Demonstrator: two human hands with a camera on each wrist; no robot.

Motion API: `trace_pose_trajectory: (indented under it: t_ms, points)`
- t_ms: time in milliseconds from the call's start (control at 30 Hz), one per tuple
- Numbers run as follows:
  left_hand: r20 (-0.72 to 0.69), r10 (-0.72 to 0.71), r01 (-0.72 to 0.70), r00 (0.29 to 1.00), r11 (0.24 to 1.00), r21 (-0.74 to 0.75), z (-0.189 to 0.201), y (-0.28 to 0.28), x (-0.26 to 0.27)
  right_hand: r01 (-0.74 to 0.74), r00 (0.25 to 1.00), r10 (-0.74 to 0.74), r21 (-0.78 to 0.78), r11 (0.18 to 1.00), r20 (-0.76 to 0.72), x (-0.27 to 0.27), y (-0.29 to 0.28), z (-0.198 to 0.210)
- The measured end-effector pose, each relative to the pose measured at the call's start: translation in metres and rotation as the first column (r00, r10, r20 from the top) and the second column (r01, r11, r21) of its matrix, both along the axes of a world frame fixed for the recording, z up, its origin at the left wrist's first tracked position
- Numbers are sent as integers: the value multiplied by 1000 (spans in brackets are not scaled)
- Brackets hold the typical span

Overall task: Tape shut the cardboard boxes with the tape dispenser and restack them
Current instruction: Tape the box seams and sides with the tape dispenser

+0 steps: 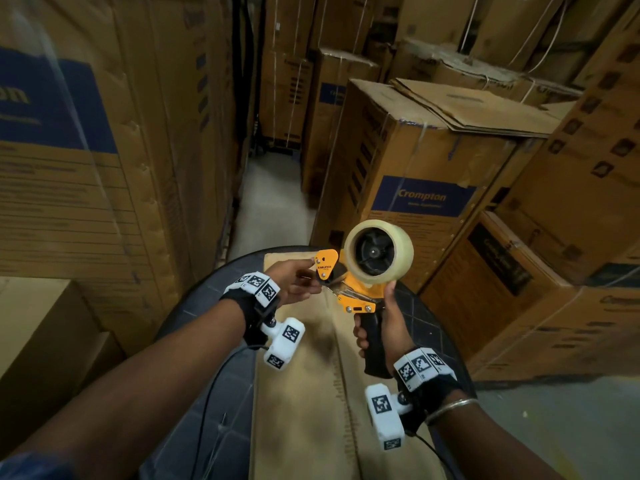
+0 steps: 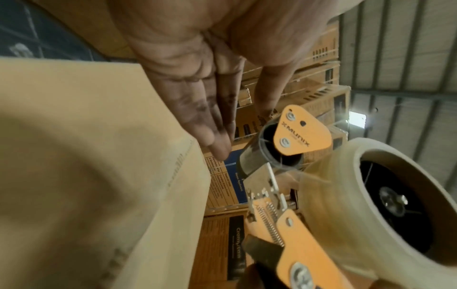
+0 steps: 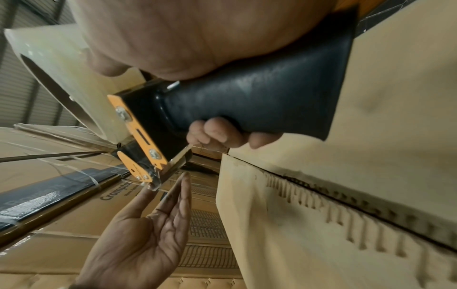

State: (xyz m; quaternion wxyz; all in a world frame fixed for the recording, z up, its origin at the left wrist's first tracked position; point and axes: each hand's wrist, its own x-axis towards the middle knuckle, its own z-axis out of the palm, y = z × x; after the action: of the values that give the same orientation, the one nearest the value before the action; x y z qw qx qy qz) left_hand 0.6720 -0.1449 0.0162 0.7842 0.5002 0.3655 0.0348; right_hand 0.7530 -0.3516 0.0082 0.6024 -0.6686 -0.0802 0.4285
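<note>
The right hand point(image 1: 382, 327) grips the black handle of the orange tape dispenser point(image 1: 360, 271), thumb up against its tape roll point(image 1: 379, 252). The left hand point(image 1: 294, 280), fingers straight and relaxed, touches the dispenser's front end, holding nothing. Both hover above a cardboard box point(image 1: 311, 393) with an untaped centre seam, amid stacked Crompton boxes point(image 1: 415, 174).

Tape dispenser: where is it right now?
In the head view the tape dispenser is held up at centre, above the box on the table. The right hand grips its black handle, and the left hand touches its front end.
</note>
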Motion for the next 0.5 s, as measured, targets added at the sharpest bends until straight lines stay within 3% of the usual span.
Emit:
trace_pose_trajectory:
  t_ms: [233,500]
  points:
    - [74,46,-36,996,990,-136,-3,6,20,10,1000,-10,18,1000,-30,15,7,1]
    - [48,99,-82,994,957,-279,-9,18,43,53,998,-53,5,999,-28,27,17,-6]
